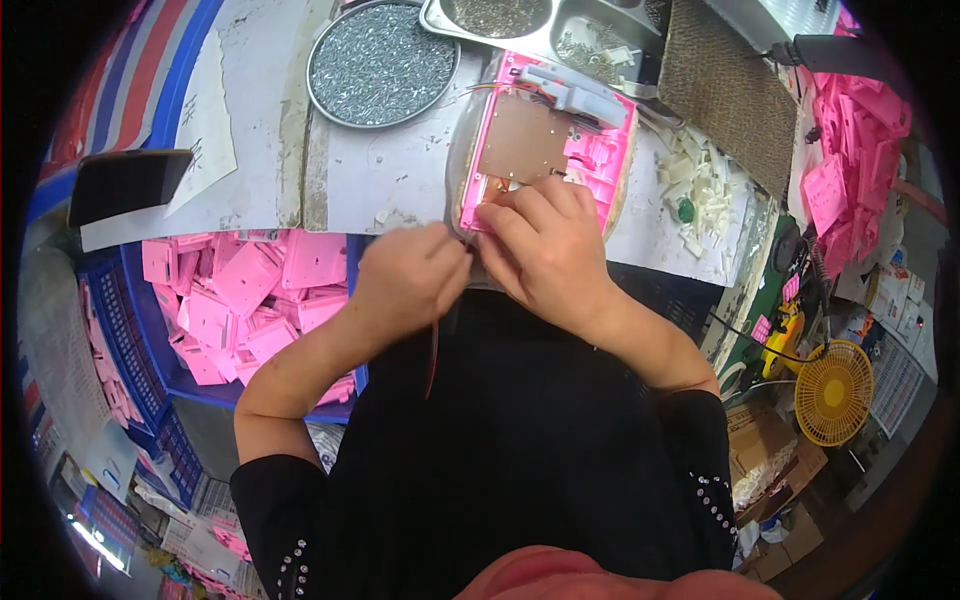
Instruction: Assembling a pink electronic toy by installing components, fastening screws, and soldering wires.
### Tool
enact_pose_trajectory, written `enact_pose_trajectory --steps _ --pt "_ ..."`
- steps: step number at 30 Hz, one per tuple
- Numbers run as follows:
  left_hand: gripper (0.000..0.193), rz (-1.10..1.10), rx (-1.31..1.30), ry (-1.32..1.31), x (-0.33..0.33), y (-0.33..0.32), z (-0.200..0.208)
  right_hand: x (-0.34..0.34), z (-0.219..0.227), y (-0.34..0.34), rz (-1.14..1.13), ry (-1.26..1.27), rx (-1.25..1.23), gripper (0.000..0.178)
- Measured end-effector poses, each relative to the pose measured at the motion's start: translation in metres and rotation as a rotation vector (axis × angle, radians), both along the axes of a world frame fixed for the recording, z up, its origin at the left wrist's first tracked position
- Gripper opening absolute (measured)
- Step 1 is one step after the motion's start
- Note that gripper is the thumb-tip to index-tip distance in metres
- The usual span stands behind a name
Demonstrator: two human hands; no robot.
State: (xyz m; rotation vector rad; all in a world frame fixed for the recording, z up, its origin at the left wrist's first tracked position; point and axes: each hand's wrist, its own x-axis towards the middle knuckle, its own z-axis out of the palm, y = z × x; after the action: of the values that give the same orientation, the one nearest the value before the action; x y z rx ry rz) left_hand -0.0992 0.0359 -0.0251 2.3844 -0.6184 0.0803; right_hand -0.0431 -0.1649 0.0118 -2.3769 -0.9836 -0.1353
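Right in front of me lies an open pink plastic casing (615, 165) with a brown board (522, 138) inside. A grey-white plastic part (575, 97) and thin colored wires (515, 88) sit at its far end. My right hand (552, 248) rests over the casing's near edge, its fingers bent and gripping near the left corner. Close beside that corner, my left hand (415, 278) is closed, its fingertips pinched near the right fingertips. A thin dark red wire (433, 360) hangs below my left hand. My fingers hide what exactly is between the fingertips.
A round metal bowl of small screws (383, 65) stands at the far left, beside a steel compartment tray (560, 30). White plastic pieces (700, 190) lie to the right. A blue crate (160, 345) holds pink parts. A dark phone-like slab (128, 187) juts out left; a yellow fan (834, 393) stands right.
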Motion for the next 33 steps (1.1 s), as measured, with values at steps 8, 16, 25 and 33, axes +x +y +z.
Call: enact_pose_trajectory --steps 8,16,25,33 --pt "0.016 -0.246 -0.044 0.298 0.012 0.025 0.029 0.000 -0.014 0.000 -0.003 -0.060 -0.006 0.029" --pt "0.021 -0.297 -0.220 0.063 0.059 0.013 0.013 0.005 0.000 -0.027 0.164 0.044 -0.043 0.032" --pt "0.017 -0.312 -0.249 0.130 0.056 0.008 0.015 0.200 0.081 -0.177 -0.482 0.015 0.253 0.020" --pt "0.016 -0.307 -0.253 0.188 0.058 0.004 0.014 0.403 0.107 -0.164 0.078 0.192 0.632 0.019"
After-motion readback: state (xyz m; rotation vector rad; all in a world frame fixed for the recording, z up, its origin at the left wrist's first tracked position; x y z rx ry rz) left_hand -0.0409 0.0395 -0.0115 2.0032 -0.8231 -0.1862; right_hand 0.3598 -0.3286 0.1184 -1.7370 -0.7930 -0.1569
